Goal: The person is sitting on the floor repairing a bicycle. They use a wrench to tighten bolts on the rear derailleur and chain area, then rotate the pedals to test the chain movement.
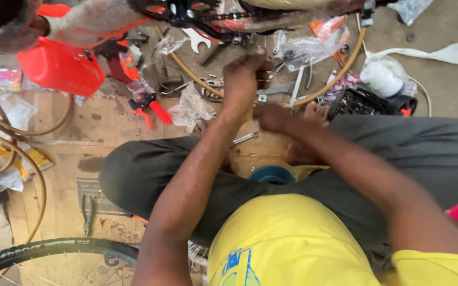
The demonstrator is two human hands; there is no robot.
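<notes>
I sit cross-legged in grey trousers and a yellow shirt. My left hand [244, 77] is closed in a fist around a small dark part, held over scattered metal bits on the floor. My right hand [272, 116] is closed just below and right of it, blurred; what it grips is too small to tell. A tan wheel rim [340, 66] curves behind both hands. A spanner [245, 139] lies on the cardboard by my knee. A blue round lid [271, 173] sits between my legs.
An orange plastic part [62, 66] and a bicycle frame with a chain [208, 16] hang at top left. A red-handled tool [149, 108], plastic bags, a black pedal box [364, 100], pliers [87, 212] and a tyred wheel [54, 249] surround me on cardboard.
</notes>
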